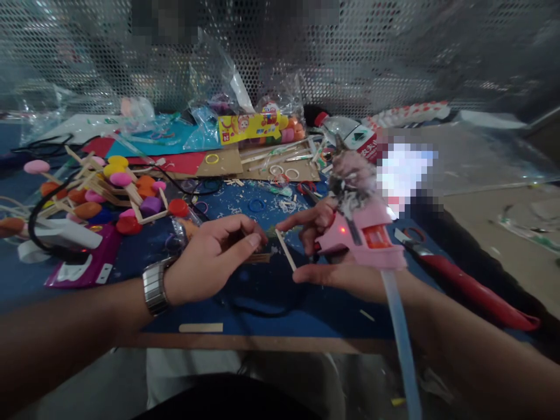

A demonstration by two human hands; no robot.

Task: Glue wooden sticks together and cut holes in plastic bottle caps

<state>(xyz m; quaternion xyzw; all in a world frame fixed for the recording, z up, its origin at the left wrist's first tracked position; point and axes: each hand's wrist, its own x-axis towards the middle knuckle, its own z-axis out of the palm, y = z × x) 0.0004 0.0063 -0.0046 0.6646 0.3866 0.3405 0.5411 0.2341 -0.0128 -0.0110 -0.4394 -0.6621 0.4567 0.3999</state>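
Observation:
My right hand (319, 239) has a pink hot glue gun (371, 233) lodged against its palm, its red light lit and a long glue stick (400, 344) trailing from the rear. Between that hand's forefinger and thumb a short wooden craft stick (286, 251) is pinched by its two ends. My left hand (214, 256), with a metal watch (156, 286) at the wrist, is closed with thumb against curled fingers; what they hold, if anything, is hidden. Just beneath those fingers lie some wooden sticks (259, 258). Near the table's front edge rests a cut craft stick (201, 328).
On the left stands a stick structure with coloured foam pieces (118, 181), behind a purple power strip (90, 262). Red-handled cutters (472, 286) lie right. A yellow-labelled bag (254, 125), a bottle (350, 131), cardboard (219, 163) and a bright screen (402, 175) are farther back.

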